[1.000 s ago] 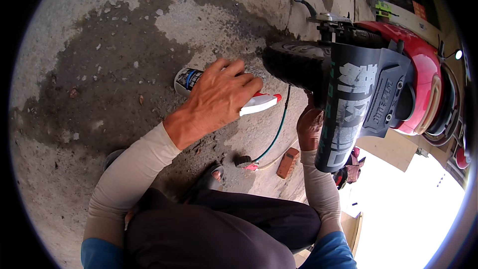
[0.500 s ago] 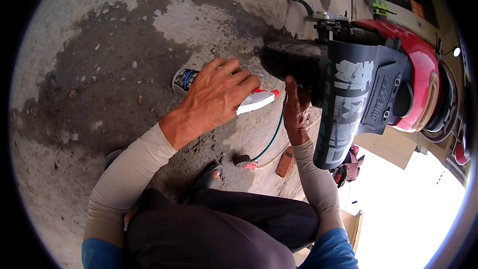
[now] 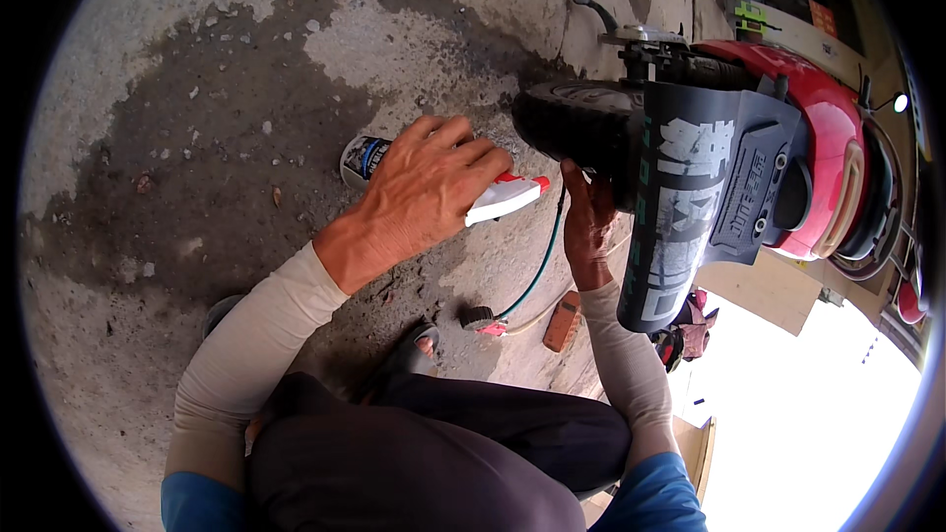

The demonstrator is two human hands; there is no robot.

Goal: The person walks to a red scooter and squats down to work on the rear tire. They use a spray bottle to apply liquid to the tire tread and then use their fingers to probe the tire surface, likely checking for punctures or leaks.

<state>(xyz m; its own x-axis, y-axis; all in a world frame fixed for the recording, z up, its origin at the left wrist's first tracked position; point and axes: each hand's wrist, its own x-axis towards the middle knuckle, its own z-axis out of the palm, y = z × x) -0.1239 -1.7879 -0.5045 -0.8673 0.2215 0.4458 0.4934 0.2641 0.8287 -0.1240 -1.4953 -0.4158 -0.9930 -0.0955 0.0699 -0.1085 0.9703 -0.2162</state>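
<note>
Left hand (image 3: 424, 172), 11 o'clock, fingers curled round spray bottle (image 3: 501, 202); red nozzle (image 3: 541, 183) points toward 2 o'clock. Right hand (image 3: 589, 222), 3 o'clock, at near edge of tire (image 3: 576, 123), 1 o'clock; thumb raised, other fingers partly hidden, cannot tell whether pinching. Judgement: hold bottle steady, aim past right hand, steady tire lightly. In way: black mudguard (image 3: 680, 207), 3 o'clock, hiding part of tire. Around: green hose (image 3: 545, 266), 4 o'clock; brick (image 3: 562, 322), 5 o'clock; red scooter (image 3: 833, 128), 2 o'clock.
</note>
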